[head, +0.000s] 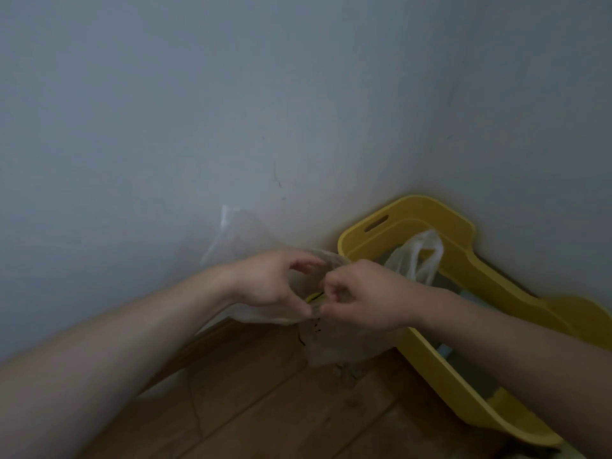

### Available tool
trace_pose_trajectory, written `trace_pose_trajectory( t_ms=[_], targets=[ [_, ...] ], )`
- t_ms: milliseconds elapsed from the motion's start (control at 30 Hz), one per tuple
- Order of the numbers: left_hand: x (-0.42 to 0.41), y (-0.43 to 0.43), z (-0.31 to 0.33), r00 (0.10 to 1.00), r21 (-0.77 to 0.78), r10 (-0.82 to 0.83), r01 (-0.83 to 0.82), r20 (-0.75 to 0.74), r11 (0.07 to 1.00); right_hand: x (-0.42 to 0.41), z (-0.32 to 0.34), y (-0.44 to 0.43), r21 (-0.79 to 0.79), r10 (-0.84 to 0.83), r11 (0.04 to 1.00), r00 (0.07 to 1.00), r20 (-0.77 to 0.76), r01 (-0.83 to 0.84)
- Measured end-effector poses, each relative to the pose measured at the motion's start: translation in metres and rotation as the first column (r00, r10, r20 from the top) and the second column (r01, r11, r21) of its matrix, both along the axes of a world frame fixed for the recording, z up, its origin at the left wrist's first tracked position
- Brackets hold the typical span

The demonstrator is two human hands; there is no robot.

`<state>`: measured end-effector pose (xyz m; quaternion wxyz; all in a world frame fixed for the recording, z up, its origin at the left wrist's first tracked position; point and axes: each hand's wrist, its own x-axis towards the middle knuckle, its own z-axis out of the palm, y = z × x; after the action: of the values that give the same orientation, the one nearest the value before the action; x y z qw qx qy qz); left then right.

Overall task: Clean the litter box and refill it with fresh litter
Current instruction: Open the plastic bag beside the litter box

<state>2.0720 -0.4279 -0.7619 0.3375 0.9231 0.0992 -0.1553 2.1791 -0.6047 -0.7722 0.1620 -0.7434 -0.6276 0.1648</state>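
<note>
A yellow litter box [457,260] stands in the room corner at the right, its rim running toward the lower right. Both hands hold a thin clear plastic bag [334,346] in front of the box's near corner. My left hand [275,283] pinches the bag's upper edge, and my right hand [361,299] grips it close beside, fingers curled. The bag's body hangs below the hands with something dark and small inside. One bag handle [420,256] sticks up over the box; another flap [231,233] rises against the wall.
Grey-white walls [198,127] meet in a corner behind the box. Wooden plank floor [265,409] lies below my arms, with a wooden skirting board along the left wall.
</note>
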Motion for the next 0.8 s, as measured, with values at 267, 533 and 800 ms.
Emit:
trace_pose_trajectory(
  t_ms=[267, 533, 800],
  targets=[
    [-0.035, 0.009, -0.011, 0.987, 0.045, 0.117, -0.112, -0.111, 0.993, 0.004, -0.005, 0.003, -0.216, -0.21, 0.945, 0.962, 0.176, 0.246],
    [-0.08, 0.029, -0.018, 0.915, 0.014, 0.252, -0.261, -0.315, 0.965, 0.015, -0.007, 0.01, -0.441, 0.252, 0.897, 0.787, 0.563, 0.029],
    [-0.043, -0.016, 0.005, 0.927, 0.143, -0.182, 0.142, 0.327, 0.979, 0.01, 0.009, 0.029, -0.421, 0.324, 0.899, 0.834, 0.446, -0.124]
  ],
)
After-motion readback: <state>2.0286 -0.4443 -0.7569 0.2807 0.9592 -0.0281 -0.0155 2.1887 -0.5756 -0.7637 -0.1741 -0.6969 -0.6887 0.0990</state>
